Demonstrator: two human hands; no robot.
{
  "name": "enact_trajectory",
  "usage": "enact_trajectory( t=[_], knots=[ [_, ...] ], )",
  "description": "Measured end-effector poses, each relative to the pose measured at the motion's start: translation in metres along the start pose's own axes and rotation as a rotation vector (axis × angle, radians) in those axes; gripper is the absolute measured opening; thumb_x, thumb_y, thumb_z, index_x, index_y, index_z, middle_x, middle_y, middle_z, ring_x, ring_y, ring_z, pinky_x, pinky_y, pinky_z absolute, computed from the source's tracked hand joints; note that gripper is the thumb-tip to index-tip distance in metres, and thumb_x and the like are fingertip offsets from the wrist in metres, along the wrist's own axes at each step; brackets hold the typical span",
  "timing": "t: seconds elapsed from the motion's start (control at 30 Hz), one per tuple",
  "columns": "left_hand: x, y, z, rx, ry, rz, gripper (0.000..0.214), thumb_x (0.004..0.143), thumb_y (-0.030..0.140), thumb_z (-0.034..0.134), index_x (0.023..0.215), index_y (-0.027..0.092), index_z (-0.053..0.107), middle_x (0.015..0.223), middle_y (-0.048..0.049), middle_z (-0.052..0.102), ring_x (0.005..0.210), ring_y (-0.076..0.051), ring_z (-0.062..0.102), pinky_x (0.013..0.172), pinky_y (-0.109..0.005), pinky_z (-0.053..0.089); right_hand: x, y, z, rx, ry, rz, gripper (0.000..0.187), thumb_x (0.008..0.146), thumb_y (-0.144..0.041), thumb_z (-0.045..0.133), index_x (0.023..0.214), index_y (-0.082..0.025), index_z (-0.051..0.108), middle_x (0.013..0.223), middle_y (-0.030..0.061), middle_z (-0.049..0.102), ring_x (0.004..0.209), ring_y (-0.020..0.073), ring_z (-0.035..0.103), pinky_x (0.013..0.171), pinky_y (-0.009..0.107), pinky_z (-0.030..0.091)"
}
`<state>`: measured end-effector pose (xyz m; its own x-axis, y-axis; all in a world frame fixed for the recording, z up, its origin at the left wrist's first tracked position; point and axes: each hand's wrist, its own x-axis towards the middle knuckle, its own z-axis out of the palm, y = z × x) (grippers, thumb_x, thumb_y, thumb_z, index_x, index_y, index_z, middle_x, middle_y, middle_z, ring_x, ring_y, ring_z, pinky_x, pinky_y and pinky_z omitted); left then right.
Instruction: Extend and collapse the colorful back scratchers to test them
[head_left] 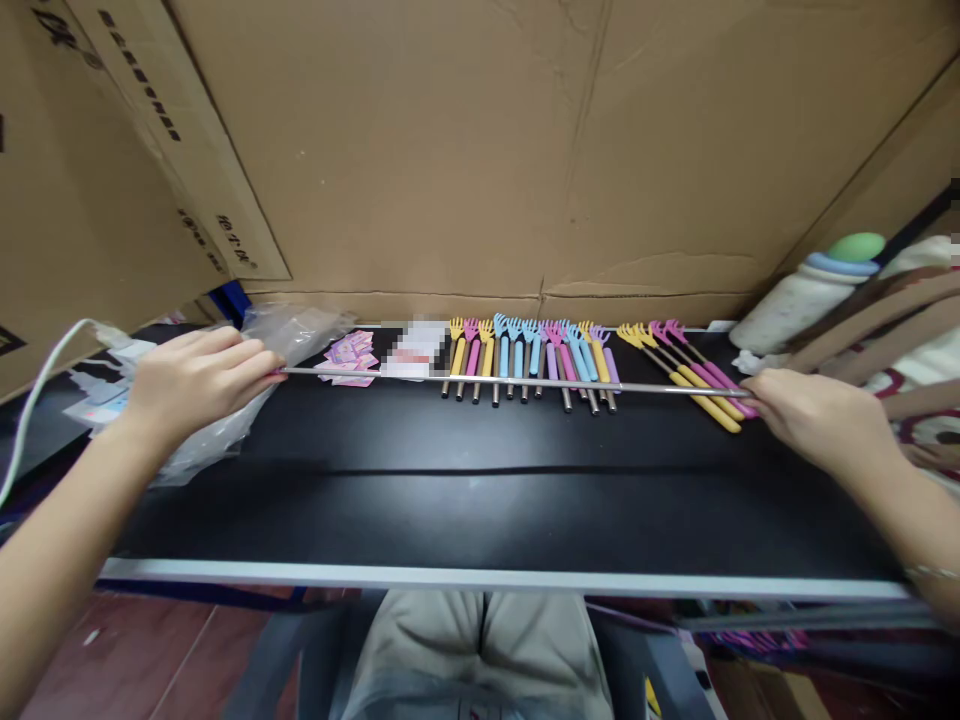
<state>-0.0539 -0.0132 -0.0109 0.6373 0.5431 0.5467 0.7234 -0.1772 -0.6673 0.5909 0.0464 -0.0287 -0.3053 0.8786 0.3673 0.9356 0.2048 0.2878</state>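
Stretching sideways over the black worktop (450, 520), a thin metal rod (517, 381) is what the head view is all about. Its long axis goes pretty much straight left to right, with the right end sitting a touch lower in the picture. It's right between the two hands, one at each end, so neither is nearer really; they're spread well apart with the rod spanning the whole gap.

Left hand (206, 375) has its fingers folded in, pinching the skinny end between thumb and fingertips. Right hand (821, 415) is curled up too, gripping the thicker end. No daylight in either grip that I can see, and both hide the rod's tips, so can't tell you what's on them.

From here the rod passes across the lower parts of a row of colourful little rakes (518, 360); can't tell how high above them it is. Four more yellow and pink rakes (705, 405) lie slanted just beside the right hand. Over by the left hand there's a clear plastic bag (292, 330), with some pink cards (349, 352) near it.
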Motion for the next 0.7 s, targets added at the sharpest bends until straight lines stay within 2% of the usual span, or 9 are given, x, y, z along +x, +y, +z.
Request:
enact_trajectory(
  t=[0.1, 0.2, 0.3, 0.37, 0.53, 0.7],
  knots=[
    [-0.002, 0.001, 0.004, 0.022, -0.012, 0.024, 0.030, 0.097, 0.033, 0.044, 0.070, 0.023, 0.051, 0.063, 0.0035, 0.058, 0.070, -0.015, 0.046, 0.058, -0.026, 0.033, 0.000, 0.008, 0.004, -0.013, 0.016, -0.017, 0.026, 0.086, -0.039, 0.051, 0.070, -0.020, 0.060, 0.072, 0.0134, 0.063, 0.061, 0.0147, 0.049, 0.057, 0.029, 0.029],
    [-0.002, 0.008, 0.007, 0.019, -0.057, 0.066, 0.031, 0.098, 0.035, 0.041, 0.071, 0.023, 0.053, 0.063, 0.0028, 0.057, 0.071, -0.015, 0.047, 0.061, -0.026, 0.035, -0.001, 0.012, 0.003, -0.009, -0.052, -0.015, 0.025, 0.085, -0.042, 0.054, 0.073, -0.021, 0.058, 0.075, 0.0121, 0.064, 0.063, 0.0150, 0.051, 0.058, 0.029, 0.031],
    [-0.001, 0.011, 0.007, -0.017, -0.069, 0.035, 0.032, 0.098, 0.036, 0.040, 0.071, 0.023, 0.053, 0.063, 0.0022, 0.056, 0.070, -0.015, 0.047, 0.059, -0.027, 0.033, -0.005, 0.014, 0.001, -0.001, -0.139, 0.042, 0.024, 0.081, -0.045, 0.060, 0.076, -0.022, 0.058, 0.077, 0.0110, 0.065, 0.063, 0.0150, 0.052, 0.057, 0.028, 0.031],
    [-0.001, 0.011, 0.007, -0.030, -0.068, 0.022, 0.031, 0.098, 0.034, 0.041, 0.072, 0.024, 0.054, 0.064, 0.0024, 0.056, 0.070, -0.015, 0.047, 0.057, -0.026, 0.033, -0.009, 0.014, 0.001, -0.016, -0.128, 0.041, 0.022, 0.082, -0.044, 0.060, 0.079, -0.022, 0.059, 0.081, 0.0111, 0.066, 0.064, 0.0156, 0.053, 0.058, 0.029, 0.033],
    [-0.003, 0.009, 0.006, 0.054, 0.032, 0.123, 0.025, 0.096, 0.029, 0.048, 0.073, 0.023, 0.056, 0.061, 0.0058, 0.059, 0.066, -0.013, 0.049, 0.056, -0.023, 0.033, -0.013, 0.008, -0.001, -0.079, -0.058, -0.092, 0.021, 0.084, -0.040, 0.058, 0.086, -0.019, 0.061, 0.086, 0.0138, 0.066, 0.071, 0.0182, 0.056, 0.067, 0.031, 0.036],
    [-0.005, 0.009, 0.009, 0.059, 0.140, 0.185, 0.022, 0.094, 0.025, 0.053, 0.073, 0.021, 0.057, 0.061, 0.0073, 0.062, 0.062, -0.010, 0.051, 0.056, -0.021, 0.034, -0.009, 0.007, -0.008, -0.186, -0.071, -0.121, 0.025, 0.087, -0.040, 0.051, 0.089, -0.018, 0.063, 0.083, 0.0135, 0.066, 0.070, 0.0192, 0.059, 0.064, 0.032, 0.037]
  ],
)
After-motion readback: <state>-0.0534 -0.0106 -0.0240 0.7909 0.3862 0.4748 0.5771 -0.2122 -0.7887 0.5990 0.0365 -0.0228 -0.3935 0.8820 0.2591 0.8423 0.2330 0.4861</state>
